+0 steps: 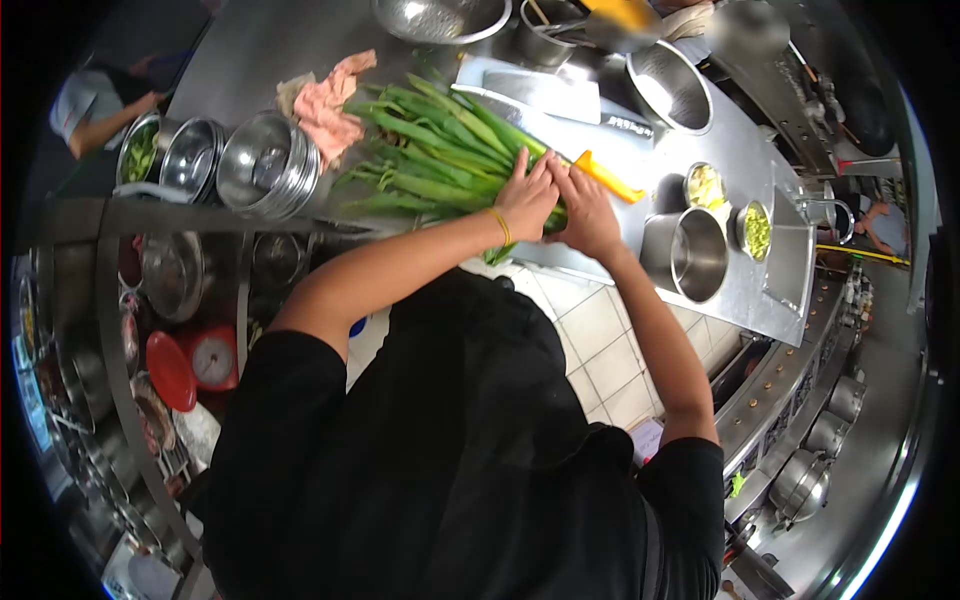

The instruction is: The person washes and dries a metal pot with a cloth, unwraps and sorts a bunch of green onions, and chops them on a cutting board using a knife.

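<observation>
A large bunch of green onions [440, 150] lies across the white cutting board [580, 255], its green tops spread to the left. My left hand [527, 198], with a yellow band at the wrist, is wrapped over the bunch near its right part. Right beside it, my right hand [588, 205] is closed on the same bunch, and the two hands touch. Just beyond my right hand lies an orange-yellow handle [612, 180]. A cleaver with a broad blade [545, 95] rests flat at the far side of the board.
Stacked steel bowls [265, 165] and a pink cloth [330, 105] are on the left. A steel pot [687, 255], a bowl of chopped greens [755, 230] and a bowl of pale pieces [705, 186] stand right. Another person [95, 110] is at far left.
</observation>
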`<state>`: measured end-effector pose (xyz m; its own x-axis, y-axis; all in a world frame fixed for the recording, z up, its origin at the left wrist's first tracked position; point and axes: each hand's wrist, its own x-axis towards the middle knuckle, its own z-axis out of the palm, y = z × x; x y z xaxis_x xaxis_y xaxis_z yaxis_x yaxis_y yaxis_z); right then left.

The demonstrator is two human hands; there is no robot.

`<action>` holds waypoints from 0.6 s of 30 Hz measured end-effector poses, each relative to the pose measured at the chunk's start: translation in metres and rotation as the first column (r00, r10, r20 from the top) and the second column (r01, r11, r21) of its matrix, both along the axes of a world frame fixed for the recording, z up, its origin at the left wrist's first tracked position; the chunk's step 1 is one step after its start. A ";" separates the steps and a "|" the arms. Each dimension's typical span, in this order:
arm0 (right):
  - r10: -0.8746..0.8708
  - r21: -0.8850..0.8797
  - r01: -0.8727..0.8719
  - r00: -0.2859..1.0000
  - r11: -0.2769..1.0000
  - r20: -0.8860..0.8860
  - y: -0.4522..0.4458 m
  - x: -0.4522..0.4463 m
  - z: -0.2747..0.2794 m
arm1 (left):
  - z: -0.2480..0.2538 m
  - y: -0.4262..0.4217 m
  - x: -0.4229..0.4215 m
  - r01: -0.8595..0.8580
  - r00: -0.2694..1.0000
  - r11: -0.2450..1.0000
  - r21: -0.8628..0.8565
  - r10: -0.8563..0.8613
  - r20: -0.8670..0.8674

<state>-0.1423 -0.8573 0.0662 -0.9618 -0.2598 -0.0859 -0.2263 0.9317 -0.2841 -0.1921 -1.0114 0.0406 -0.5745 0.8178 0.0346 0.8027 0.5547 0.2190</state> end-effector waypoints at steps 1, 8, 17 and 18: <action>0.016 0.019 -0.016 1.000 1.000 0.000 0.002 -0.002 0.002 | 0.002 -0.002 -0.001 -0.007 0.999 0.999 -0.040 0.005 -0.044; 0.043 0.005 -0.043 0.999 0.999 0.024 0.017 -0.020 -0.007 | 0.014 0.000 -0.025 0.027 1.000 0.981 -0.194 -0.024 0.018; 0.099 -0.109 -0.093 0.994 0.990 0.048 0.023 -0.026 -0.010 | 0.019 -0.017 -0.013 -0.019 0.985 0.997 -0.071 0.007 -0.171; 0.089 -0.106 -0.087 0.996 0.991 0.015 0.024 -0.025 -0.013 | 0.017 -0.021 0.003 -0.094 0.986 0.990 0.110 0.108 -0.127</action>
